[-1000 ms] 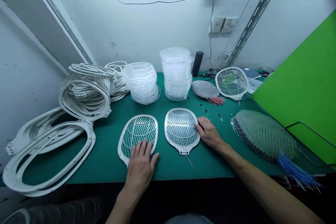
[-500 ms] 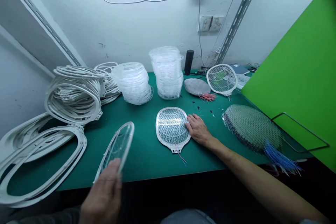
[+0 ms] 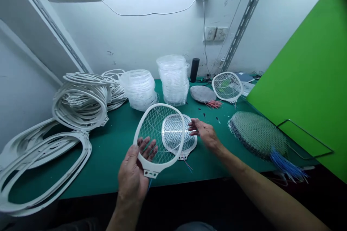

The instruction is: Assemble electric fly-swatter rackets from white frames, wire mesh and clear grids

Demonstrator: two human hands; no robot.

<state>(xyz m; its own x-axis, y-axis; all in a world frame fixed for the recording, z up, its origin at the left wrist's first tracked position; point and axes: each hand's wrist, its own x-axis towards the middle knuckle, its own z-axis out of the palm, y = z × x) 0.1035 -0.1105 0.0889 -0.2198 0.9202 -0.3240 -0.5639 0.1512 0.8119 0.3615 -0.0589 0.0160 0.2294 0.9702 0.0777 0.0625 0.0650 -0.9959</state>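
My left hand (image 3: 132, 173) grips a white oval racket head with metal mesh (image 3: 159, 115) by its lower left rim, thumb in front and fingers showing behind the mesh. It is raised and tilted above the green table. Behind it, partly covered, a second mesh racket head (image 3: 193, 138) lies flat, with thin red and blue wires at its bottom tab. At that one's right edge is my right hand (image 3: 206, 133), fingers loosely bent and apart, holding nothing; whether it touches the rim I cannot tell.
White oval frames (image 3: 81, 108) are heaped at the left. Two stacks of clear plastic rings (image 3: 173, 79) stand at the back, near a black cylinder (image 3: 194, 70). On the right lie a pile of mesh sheets (image 3: 255, 130) with blue wires (image 3: 287, 166) and a green panel (image 3: 298, 72).
My left hand has swung the racket head from the left to the middle, turning its face toward me. My right hand has let go of the lying racket head and lifted slightly.
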